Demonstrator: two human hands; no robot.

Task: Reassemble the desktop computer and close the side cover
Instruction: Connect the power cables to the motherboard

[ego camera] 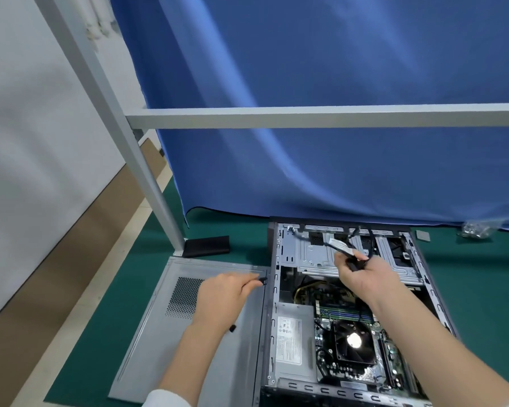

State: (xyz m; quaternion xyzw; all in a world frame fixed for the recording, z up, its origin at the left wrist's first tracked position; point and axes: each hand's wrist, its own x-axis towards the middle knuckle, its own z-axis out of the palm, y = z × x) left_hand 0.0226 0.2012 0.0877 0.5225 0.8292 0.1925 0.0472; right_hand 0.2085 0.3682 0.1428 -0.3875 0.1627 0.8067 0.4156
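Observation:
An open desktop case [272,304] lies on its side on the green mat, showing the power supply [294,342], CPU fan [353,340] and silver drive cage [312,254]. The grey side cover [159,333] lies flat to the left of the case. My right hand [365,277] grips black cables with a connector [354,264] over the drive cage. My left hand [227,298] hovers over the side cover near the case's left wall and holds a thin black tool [262,280], whose other end shows below the palm.
A grey metal frame post [147,177] and crossbar [321,117] stand behind the case, with a blue curtain [335,142] hanging beyond. A black part [207,245] lies by the post foot. A small grey square [422,235] and a bag of screws [476,230] lie at the back right.

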